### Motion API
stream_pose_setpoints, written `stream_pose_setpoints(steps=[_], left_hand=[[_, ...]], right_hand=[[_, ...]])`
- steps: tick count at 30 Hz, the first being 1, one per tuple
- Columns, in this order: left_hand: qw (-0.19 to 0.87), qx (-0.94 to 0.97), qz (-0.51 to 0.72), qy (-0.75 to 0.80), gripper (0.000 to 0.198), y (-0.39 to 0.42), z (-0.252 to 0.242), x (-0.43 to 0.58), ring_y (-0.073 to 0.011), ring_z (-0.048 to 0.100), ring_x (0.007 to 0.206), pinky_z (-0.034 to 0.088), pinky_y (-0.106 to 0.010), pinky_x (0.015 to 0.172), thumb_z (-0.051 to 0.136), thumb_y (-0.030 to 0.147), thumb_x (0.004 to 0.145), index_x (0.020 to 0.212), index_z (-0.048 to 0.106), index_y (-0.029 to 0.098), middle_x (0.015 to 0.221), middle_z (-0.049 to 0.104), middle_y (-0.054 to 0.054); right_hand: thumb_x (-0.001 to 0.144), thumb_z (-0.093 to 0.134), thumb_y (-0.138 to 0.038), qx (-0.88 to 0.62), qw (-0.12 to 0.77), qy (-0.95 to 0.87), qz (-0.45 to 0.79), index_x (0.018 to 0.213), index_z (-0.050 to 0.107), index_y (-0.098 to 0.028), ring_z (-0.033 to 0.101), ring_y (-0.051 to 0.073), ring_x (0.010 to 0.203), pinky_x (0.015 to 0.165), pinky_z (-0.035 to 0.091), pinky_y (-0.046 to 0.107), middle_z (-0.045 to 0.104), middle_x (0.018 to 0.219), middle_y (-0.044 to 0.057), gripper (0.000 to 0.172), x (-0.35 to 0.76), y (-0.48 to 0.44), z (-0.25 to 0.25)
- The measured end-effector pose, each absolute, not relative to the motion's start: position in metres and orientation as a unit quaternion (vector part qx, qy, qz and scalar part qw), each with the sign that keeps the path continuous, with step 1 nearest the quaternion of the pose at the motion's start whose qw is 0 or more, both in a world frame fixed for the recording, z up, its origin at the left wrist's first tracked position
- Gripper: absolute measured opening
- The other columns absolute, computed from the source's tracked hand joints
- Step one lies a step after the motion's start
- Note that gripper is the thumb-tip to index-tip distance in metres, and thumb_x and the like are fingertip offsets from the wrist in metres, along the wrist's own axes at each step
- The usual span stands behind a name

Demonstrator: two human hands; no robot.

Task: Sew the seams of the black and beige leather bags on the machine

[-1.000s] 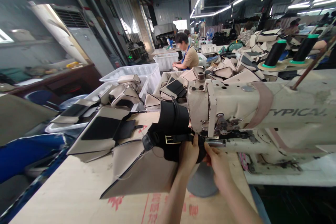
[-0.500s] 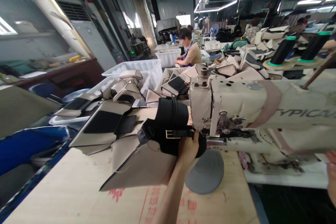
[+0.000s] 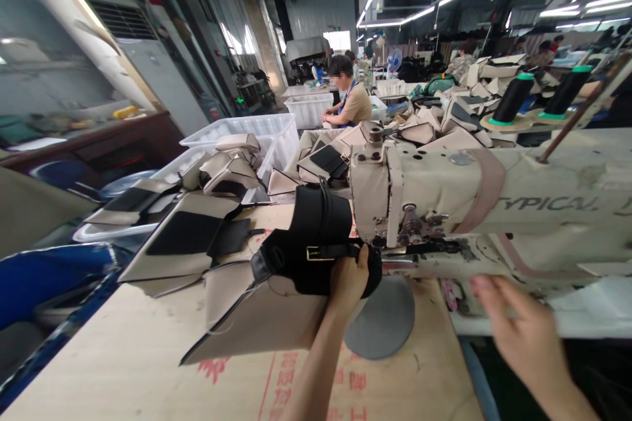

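Note:
A beige handbag (image 3: pixel 266 319) with dark edging and a black flap section leans on the table under the sewing machine's head. My left hand (image 3: pixel 349 273) is closed on the black strap (image 3: pixel 338 252) at the bag's top, just right of its gold buckle (image 3: pixel 313 253). The strap passes over a black curved panel (image 3: pixel 323 214). To the right, my right hand (image 3: pixel 523 325) is in the air in front of the sewing machine (image 3: pixel 434 191); it is blurred, its fingers look stretched and apart, and nothing shows in them.
More beige and black bags (image 3: pixel 182 233) lie at the left, partly on a white plastic crate (image 3: pixel 237 128). A grey round disc (image 3: pixel 380 322) sits below the machine arm. Black thread cones (image 3: pixel 513 99) stand behind the machine. A person (image 3: pixel 348 95) sits farther back.
My right hand has come in from the right edge toward the machine. My left hand keeps its hold on the strap. The view has shifted slightly.

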State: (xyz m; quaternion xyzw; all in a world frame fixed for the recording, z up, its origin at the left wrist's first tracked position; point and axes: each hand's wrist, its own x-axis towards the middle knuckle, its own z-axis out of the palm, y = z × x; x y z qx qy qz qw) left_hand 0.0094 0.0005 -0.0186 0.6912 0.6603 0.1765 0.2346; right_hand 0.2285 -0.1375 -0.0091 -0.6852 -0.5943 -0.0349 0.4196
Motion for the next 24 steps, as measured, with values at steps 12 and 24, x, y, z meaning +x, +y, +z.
stream_pose_setpoints(steps=[12, 24], left_hand=[[0.222, 0.717, 0.191, 0.632, 0.034, -0.002, -0.016, 0.007, -0.0195, 0.057, 0.104, 0.039, -0.024, 0.084, 0.033, 0.031, 0.091, 0.101, 0.062, 0.016, 0.107, 0.065, -0.009], [0.17, 0.73, 0.138, 0.648, 0.033, 0.009, -0.02, 0.014, -0.0202, 0.054, 0.109, 0.037, -0.025, 0.09, 0.035, 0.03, 0.09, 0.102, 0.063, 0.016, 0.107, 0.065, -0.01]], right_hand=[[0.086, 0.04, -0.03, -0.717, 0.338, -0.577, 0.197, 0.077, 0.055, -0.011, 0.058, 0.021, 0.059, 0.052, 0.03, 0.026, 0.06, 0.066, 0.014, 0.026, 0.1, -0.048, -0.027], [0.084, 0.028, -0.051, -0.622, 0.595, -0.273, 0.429, 0.06, 0.042, -0.02, 0.032, 0.01, 0.037, 0.038, 0.025, 0.022, 0.038, 0.042, -0.005, 0.042, 0.072, -0.037, -0.051]])
